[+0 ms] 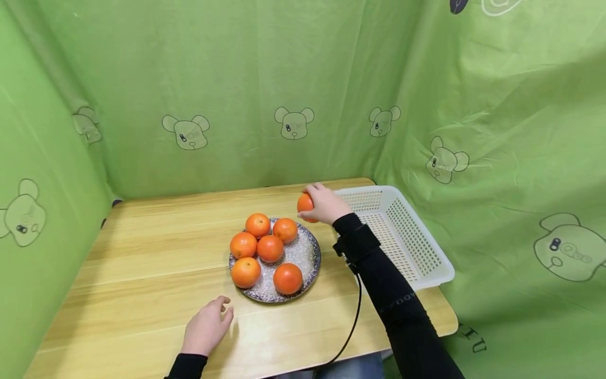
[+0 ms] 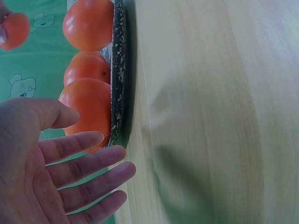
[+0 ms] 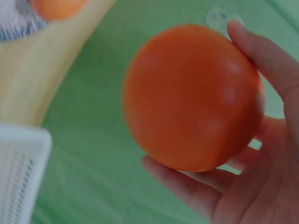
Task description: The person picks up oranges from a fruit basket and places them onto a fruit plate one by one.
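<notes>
My right hand grips an orange in the air, between the speckled plate and the white basket. In the right wrist view the round, smooth orange sits between thumb and fingers. Several more oranges lie on the plate, one of them near its front edge. Low at the plate's front left, my left hand hovers with relaxed fingers and holds nothing. The left wrist view shows that hand with its fingers spread, close to the plate's dark rim.
A white perforated basket stands on the right side of the wooden table. Green curtains with bear prints enclose the table at the back and sides. A black cable hangs from the right wrist to the table's front edge.
</notes>
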`<state>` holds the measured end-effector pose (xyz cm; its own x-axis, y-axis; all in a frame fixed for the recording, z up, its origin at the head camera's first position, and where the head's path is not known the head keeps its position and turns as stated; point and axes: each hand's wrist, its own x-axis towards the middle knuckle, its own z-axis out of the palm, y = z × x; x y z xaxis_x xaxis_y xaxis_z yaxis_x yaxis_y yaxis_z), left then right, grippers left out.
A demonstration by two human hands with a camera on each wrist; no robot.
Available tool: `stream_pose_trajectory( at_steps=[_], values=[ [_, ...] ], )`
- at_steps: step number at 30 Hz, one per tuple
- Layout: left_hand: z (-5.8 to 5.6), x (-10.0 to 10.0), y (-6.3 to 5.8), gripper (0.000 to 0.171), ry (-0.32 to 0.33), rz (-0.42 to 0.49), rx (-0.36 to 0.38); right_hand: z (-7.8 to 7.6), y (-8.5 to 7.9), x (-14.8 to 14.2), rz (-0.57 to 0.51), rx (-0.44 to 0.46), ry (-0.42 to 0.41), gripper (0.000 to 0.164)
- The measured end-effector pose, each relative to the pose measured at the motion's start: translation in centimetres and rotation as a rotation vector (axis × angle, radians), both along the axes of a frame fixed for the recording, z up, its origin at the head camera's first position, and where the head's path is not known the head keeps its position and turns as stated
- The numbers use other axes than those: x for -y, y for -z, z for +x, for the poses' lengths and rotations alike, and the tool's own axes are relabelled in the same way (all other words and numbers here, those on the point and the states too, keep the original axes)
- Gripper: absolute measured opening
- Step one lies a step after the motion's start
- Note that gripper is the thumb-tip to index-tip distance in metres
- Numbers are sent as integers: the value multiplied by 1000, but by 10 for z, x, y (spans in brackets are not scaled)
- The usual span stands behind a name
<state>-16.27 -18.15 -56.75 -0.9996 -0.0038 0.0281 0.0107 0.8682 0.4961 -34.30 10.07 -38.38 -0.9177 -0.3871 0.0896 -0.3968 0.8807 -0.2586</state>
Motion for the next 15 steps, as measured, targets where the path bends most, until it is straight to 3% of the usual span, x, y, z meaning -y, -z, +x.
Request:
stream_pose_trajectory(
  at_steps=[8,15],
  values=[
    [1,0,2,29,-9,5,6,10,54,22,-5,-90,-61,62],
    [1,-1,5,29,-5,9,-6,12,102,32,59,-15,-41,66]
  ],
)
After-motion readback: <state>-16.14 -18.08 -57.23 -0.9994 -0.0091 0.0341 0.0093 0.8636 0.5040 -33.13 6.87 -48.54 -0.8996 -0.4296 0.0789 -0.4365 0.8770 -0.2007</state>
